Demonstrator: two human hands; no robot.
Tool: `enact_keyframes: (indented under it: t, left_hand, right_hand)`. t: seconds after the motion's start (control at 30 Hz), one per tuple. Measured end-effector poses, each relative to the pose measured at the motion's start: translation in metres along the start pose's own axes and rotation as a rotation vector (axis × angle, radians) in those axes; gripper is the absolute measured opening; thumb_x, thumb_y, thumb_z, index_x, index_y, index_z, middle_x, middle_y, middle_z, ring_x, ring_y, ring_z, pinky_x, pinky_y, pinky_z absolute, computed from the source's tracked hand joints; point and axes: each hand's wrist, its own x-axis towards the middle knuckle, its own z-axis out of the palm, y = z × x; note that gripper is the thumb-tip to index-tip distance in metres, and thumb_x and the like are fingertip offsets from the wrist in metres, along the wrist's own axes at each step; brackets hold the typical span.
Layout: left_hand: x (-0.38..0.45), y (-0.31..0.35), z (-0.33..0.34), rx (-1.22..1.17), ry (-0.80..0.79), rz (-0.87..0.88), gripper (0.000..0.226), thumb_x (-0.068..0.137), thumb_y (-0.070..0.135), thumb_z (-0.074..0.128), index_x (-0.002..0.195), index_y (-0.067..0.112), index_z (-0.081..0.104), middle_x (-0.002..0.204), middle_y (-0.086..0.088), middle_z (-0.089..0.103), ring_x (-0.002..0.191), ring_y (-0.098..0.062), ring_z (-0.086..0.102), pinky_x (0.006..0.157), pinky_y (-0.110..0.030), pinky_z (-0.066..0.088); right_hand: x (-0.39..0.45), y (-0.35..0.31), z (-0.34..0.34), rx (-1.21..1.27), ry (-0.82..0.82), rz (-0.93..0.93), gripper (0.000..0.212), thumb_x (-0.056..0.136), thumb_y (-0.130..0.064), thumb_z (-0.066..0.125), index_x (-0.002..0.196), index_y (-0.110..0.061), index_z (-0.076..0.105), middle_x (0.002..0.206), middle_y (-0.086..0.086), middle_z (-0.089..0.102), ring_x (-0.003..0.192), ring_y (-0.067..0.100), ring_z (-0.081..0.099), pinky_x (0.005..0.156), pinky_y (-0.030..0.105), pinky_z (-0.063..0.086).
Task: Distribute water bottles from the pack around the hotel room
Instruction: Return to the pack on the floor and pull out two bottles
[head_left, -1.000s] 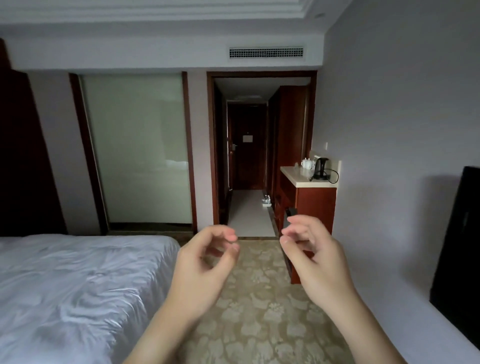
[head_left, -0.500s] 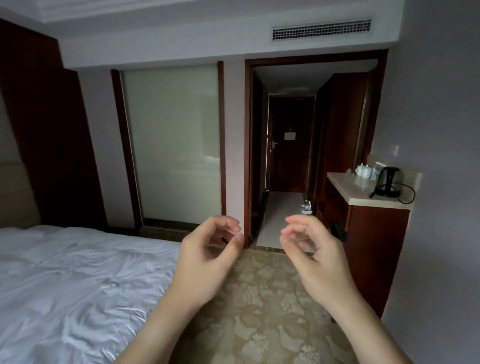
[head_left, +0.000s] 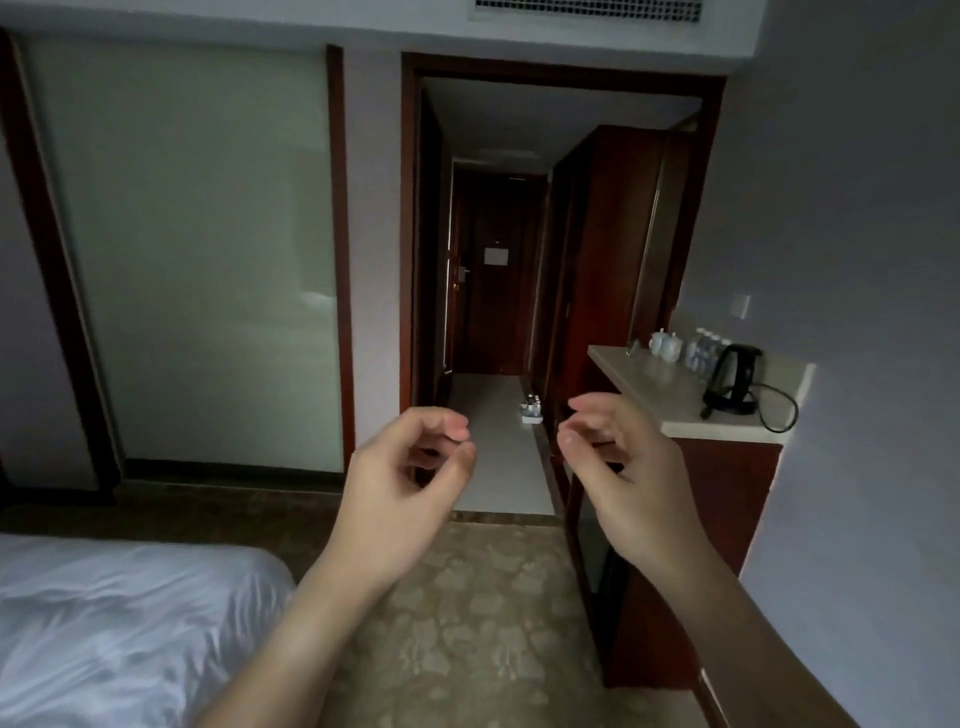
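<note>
Left hand: the left hand (head_left: 400, 483) is raised at the lower centre of the frame, fingers loosely curled toward the thumb, with nothing in it.

Right hand: the right hand (head_left: 623, 467) is raised beside it, right of centre, also loosely curled and carrying nothing; the two hands are apart, with a gap between the fingertips.

Pack: the pack of water bottles (head_left: 532, 408) stands on the pale hallway floor (head_left: 498, 467) beyond the doorway (head_left: 561, 73), seen in the gap between the two hands and a little above them in the frame. It sits near the right edge of that floor strip, close to the dark wooden cabinet (head_left: 727, 519).

Key relation: the pack lies straight ahead and well apart from both hands, far out of reach. It looks slightly nearer the right hand's side, so that hand is probably the better placed. The bottles appear upright, though they are too small to be sure.

Counter: a cluster of bottles (head_left: 701, 351) already stands at the back of the counter top (head_left: 660, 395), right of centre, between white cups (head_left: 665, 344) and a black kettle (head_left: 735, 379).

Elsewhere: a white bed (head_left: 119, 623) fills the lower left; a frosted glass panel (head_left: 182, 249) takes the upper left.

Step in hand: likely walking to the pack.
</note>
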Motion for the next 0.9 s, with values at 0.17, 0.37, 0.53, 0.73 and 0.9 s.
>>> enact_keyframes:
  t: [0.17, 0.37, 0.53, 0.73, 0.9]
  left_hand:
    - [0.083, -0.075, 0.033, -0.021, -0.042, 0.020, 0.012, 0.087, 0.017, 0.066, 0.094, 0.026, 0.068, 0.094, 0.011, 0.070, 0.092, -0.010, 0.066, 0.078, -0.014, 0.049]
    - [0.179, -0.173, 0.098, -0.001, -0.053, 0.020, 0.016, 0.087, 0.010, 0.066, 0.095, 0.024, 0.069, 0.094, 0.013, 0.069, 0.092, -0.008, 0.066, 0.077, -0.013, 0.050]
    - [0.279, -0.249, 0.150, 0.041, -0.049, 0.020, 0.014, 0.087, 0.011, 0.066, 0.094, 0.023, 0.070, 0.095, 0.013, 0.070, 0.093, -0.008, 0.066, 0.078, -0.015, 0.051]
    - [0.395, -0.334, 0.175, 0.071, 0.023, 0.001, 0.012, 0.087, 0.016, 0.066, 0.094, 0.024, 0.070, 0.093, 0.012, 0.071, 0.093, -0.010, 0.067, 0.077, -0.018, 0.053]
    - [0.479, -0.422, 0.197, 0.088, 0.035, 0.018, 0.013, 0.087, 0.016, 0.066, 0.094, 0.027, 0.071, 0.094, 0.018, 0.071, 0.092, -0.003, 0.067, 0.077, -0.012, 0.051]
  right_hand:
    - [0.079, 0.071, 0.028, -0.012, 0.056, 0.020, 0.018, 0.088, -0.016, 0.068, 0.104, -0.024, 0.065, 0.088, -0.009, 0.071, 0.086, 0.005, 0.066, 0.075, 0.011, 0.048]
    - [0.178, 0.192, 0.055, 0.006, 0.071, 0.033, 0.018, 0.088, -0.021, 0.066, 0.104, -0.030, 0.064, 0.089, -0.011, 0.070, 0.088, 0.002, 0.065, 0.077, 0.010, 0.047]
    - [0.285, 0.289, 0.076, 0.067, 0.052, 0.074, 0.019, 0.089, -0.022, 0.067, 0.107, -0.029, 0.064, 0.094, -0.009, 0.071, 0.091, 0.001, 0.065, 0.078, 0.009, 0.047]
    - [0.408, 0.369, 0.117, 0.089, -0.024, 0.058, 0.020, 0.090, -0.017, 0.068, 0.106, -0.029, 0.063, 0.093, -0.010, 0.070, 0.090, 0.000, 0.065, 0.076, 0.007, 0.045]
    - [0.497, 0.441, 0.154, 0.063, -0.023, 0.043, 0.023, 0.089, -0.017, 0.068, 0.105, -0.033, 0.061, 0.090, -0.009, 0.071, 0.089, 0.001, 0.065, 0.077, 0.008, 0.046]
